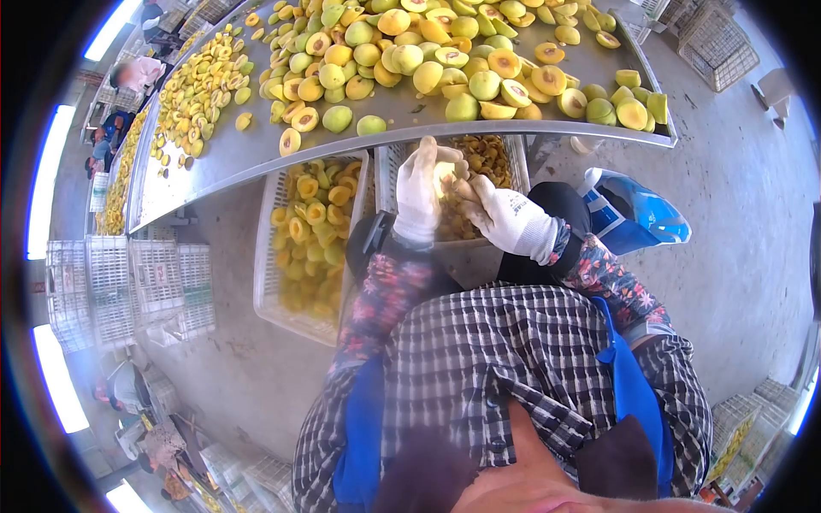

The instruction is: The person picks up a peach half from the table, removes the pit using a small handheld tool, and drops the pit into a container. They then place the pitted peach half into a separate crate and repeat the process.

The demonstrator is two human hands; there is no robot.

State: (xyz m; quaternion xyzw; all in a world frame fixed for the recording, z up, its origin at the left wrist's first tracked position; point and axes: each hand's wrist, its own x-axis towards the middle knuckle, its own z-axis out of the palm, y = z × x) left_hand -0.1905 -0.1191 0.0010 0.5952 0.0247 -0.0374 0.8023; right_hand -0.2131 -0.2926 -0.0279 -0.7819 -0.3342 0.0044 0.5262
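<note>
Both my hands wear white gloves with stained fingers and meet just below the near edge of the metal table. My left hand [421, 190] is closed around a pale yellow fruit piece [445, 178]. My right hand [506, 215] has its fingers pressed together against the same piece; whether a tool is in them is too small to tell. Beneath the hands stands a crate of brown-orange pits and scraps [487, 158]. Left of it, a white crate [267, 256] holds halved yellow-green fruit [316, 227]. Many halved fruits [368, 56] lie heaped on the table above.
The metal table [410, 147] spans the top. A blue and white bag [637, 214] is at the right. Stacked crates [154, 278] stand at the left, more crates [717, 47] at the upper right. Other people [141, 75] are at the far left, and a person's leg [774, 94] shows at the right.
</note>
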